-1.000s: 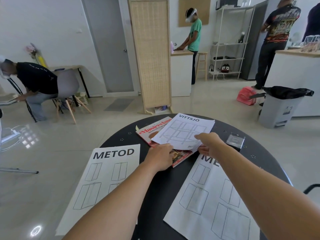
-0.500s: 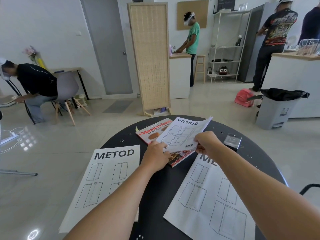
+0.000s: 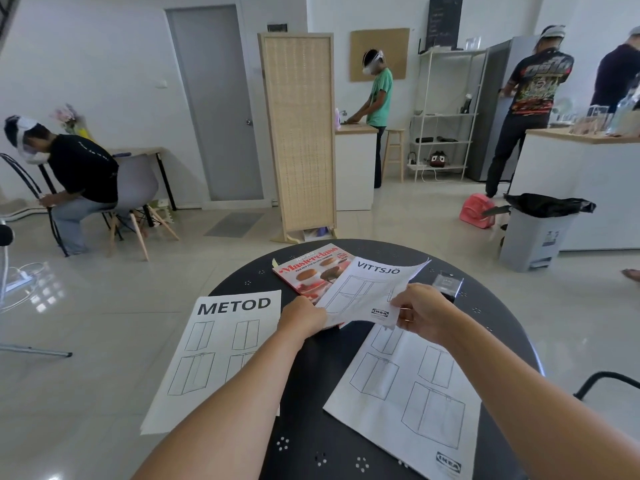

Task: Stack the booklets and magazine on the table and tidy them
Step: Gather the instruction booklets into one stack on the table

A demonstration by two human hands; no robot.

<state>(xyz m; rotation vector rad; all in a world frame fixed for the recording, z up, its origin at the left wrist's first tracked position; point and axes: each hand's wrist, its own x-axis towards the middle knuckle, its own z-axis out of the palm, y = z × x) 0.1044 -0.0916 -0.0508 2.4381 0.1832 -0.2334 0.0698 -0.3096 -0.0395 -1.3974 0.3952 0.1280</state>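
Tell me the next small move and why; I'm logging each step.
Probably set the VITTSJÖ booklet, held in both the left hand and right hand, down square on the magazine: it hangs tilted just above it.

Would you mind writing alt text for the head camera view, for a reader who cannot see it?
Both hands, left hand and right hand, hold a VITTSJÖ booklet lifted over a red Masterclass magazine on a round black table. A METOD booklet lies at the left and a larger booklet at the right, with other people working behind.
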